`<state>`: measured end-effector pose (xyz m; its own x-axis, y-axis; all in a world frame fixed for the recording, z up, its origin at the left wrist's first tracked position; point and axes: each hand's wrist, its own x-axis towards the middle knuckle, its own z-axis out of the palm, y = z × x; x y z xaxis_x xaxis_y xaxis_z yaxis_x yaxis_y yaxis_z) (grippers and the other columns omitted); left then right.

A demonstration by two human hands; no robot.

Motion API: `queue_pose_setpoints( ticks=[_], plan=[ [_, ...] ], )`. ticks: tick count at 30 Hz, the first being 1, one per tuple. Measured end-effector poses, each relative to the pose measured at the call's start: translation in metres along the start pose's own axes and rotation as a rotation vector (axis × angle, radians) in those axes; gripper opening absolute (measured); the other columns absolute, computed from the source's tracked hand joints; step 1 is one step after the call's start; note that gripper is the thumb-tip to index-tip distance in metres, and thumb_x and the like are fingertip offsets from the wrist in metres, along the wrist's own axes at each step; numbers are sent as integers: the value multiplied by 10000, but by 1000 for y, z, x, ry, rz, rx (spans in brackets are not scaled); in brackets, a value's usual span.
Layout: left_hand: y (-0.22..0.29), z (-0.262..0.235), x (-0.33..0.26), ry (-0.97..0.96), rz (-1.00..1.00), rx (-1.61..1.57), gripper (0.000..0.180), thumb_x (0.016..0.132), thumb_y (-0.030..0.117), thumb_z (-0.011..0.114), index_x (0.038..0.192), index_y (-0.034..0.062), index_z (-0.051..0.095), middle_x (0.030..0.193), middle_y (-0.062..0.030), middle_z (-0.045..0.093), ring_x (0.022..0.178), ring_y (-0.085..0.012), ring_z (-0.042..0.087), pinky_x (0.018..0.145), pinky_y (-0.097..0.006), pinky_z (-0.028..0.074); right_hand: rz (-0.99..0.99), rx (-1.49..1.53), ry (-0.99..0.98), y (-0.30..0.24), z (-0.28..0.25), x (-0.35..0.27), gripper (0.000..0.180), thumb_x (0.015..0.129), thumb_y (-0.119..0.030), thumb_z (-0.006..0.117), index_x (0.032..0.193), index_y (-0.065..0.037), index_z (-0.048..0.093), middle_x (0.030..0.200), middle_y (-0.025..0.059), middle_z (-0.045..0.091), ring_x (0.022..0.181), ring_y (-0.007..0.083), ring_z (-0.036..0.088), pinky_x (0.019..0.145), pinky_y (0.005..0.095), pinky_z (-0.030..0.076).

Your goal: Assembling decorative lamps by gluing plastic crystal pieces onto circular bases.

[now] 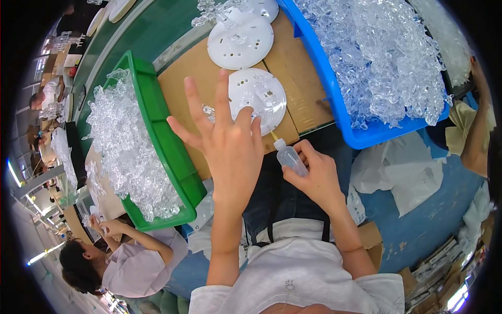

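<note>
Right hand (320,178) gripping a clear plastic squeeze bottle (291,159) — thin yellowish nozzle (274,136) near a round white perforated disc (276,107) on brown cardboard (308,104), left hand (232,152) at the disc's edge, three fingers (222,97) spread — thumb-and-forefinger pinch unclear.

Co-worker (137,268) in pale shirt, crumpled white plastic bag (405,175) on blue floor (413,230), cardboard box (371,238), lit tube light (46,253)
</note>
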<state>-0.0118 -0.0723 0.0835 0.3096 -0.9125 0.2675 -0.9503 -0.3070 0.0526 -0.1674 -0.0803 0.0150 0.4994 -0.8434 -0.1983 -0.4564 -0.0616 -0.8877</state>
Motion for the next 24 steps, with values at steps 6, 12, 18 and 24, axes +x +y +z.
queue_pose_setpoints(
  ticks=[6,12,18,24],
  plan=[
    [-3,0,1,-10,17,-8,28,729,166,718,751,159,702,1399,6,441,1393,-373,175,1075,-610,-43,-6,-47,8,-5,0,0,305,693,-215,712,918,-66,569,673,94,612,581,260,611,555,334,481],
    [-6,0,-2,-13,23,11,46,721,156,717,733,147,673,1396,18,444,1390,-369,184,1077,-606,-48,-66,-109,57,-7,5,3,301,684,-215,709,911,-75,570,676,89,610,581,260,610,556,340,480],
    [-4,2,-1,28,54,-35,74,693,118,706,690,88,638,1393,-39,443,1368,-409,207,1016,-711,6,-12,-136,61,-6,2,1,304,677,-215,714,907,-79,570,683,84,611,584,263,606,554,341,479],
    [-2,3,-1,33,45,-25,86,698,127,717,674,96,641,1405,-32,434,1382,-413,181,998,-727,-25,-20,-137,47,-6,-1,1,300,674,-212,714,903,-82,571,680,82,611,581,252,605,554,333,481]
  ],
)
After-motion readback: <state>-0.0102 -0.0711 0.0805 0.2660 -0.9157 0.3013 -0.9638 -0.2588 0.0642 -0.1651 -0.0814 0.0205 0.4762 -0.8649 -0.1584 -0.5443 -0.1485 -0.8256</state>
